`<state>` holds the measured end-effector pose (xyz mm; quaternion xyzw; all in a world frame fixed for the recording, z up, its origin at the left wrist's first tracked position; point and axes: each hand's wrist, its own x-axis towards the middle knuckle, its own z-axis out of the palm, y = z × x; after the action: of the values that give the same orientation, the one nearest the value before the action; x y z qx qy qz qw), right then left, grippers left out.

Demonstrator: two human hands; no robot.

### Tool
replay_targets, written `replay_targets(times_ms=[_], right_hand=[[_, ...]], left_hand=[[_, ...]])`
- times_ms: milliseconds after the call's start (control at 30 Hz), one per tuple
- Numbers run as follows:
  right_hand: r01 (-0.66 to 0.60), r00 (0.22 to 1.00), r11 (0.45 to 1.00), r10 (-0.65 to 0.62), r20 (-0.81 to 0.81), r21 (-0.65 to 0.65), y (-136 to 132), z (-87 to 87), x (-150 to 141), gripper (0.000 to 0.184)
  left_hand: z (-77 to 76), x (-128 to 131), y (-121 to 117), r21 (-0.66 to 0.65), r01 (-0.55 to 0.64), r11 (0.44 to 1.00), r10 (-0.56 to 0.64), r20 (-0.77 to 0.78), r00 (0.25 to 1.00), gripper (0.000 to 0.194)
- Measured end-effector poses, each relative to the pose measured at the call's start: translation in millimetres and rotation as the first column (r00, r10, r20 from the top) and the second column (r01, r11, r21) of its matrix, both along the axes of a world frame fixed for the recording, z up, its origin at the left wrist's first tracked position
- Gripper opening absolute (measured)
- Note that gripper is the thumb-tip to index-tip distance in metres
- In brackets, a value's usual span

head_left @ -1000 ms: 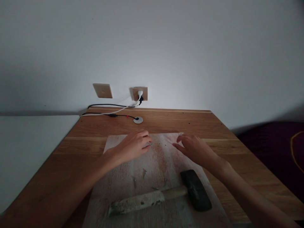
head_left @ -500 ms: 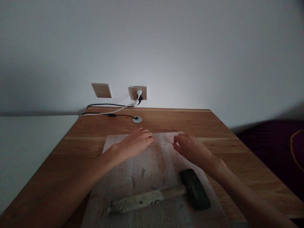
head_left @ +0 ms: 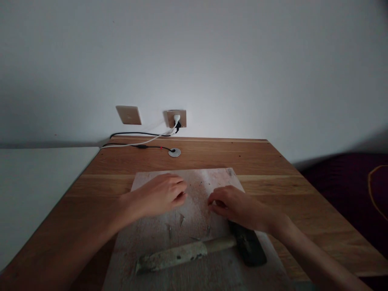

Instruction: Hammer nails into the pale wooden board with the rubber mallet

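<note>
My left hand (head_left: 168, 195) hovers over the left far part of a pale, worn wooden board (head_left: 145, 258), its fingers curled in. On the right, my right hand (head_left: 235, 204) has thumb and forefinger bent towards each other just behind the hammer head. Whether anything small sits in either hand is hidden. A hammer (head_left: 188, 255) with a dark, heavy head and a paint-stained handle lies across the near part of the board. Several small nails lie between it and my hands, among them one nail (head_left: 182, 219) near my left hand. Tiny dark spots mark the board's far end.
The board rests on a brown wooden table (head_left: 206, 155) against a white wall. A socket with plugs (head_left: 176, 119) and a blank wall plate (head_left: 129, 115) are behind. Cables (head_left: 142, 144) run left past a round grommet (head_left: 174, 152). Dark purple fabric (head_left: 339, 186) is at the right.
Both hands have drawn back towards me from the board's far end. My left hand's fingers are more curled, and my right hand now partly covers the hammer head. The hammer and loose nails stay put.
</note>
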<state>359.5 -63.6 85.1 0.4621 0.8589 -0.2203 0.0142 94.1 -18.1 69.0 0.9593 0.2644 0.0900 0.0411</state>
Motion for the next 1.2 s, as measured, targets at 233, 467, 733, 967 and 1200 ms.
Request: replay_targets(times_ms=[233,467,733,967,1200], right_hand=[[-0.120,0.991,0.993,0.119,-0.069,-0.016,4,-6.5,-22,0.019],[0.123,0.985,0.974,-0.142,0.094,0.188,22,4.0,-26,0.022],[0.137,0.912,0.936,-0.247,0.329,0.323,32,0.7,-43,0.026],[0.080,0.877,0.956,-0.201,0.436,0.281,35,2.4,-49,0.022],[0.075,0.871,0.961,-0.193,0.452,0.265,38,-0.2,-47,0.024]], left_hand=[[-1.9,-24,-18,-0.056,-0.010,0.998,0.008,-0.033,0.999,0.027],[-15.3,-58,11,-0.010,-0.156,0.988,0.156,0.049,0.986,0.001],[-22.7,-67,22,-0.037,-0.103,0.994,0.104,0.043,0.994,0.015],[-23.3,-57,27,0.022,-0.038,0.999,0.036,0.066,0.997,0.021],[-23.2,-53,24,0.166,-0.062,0.984,0.064,-0.010,0.998,0.015]])
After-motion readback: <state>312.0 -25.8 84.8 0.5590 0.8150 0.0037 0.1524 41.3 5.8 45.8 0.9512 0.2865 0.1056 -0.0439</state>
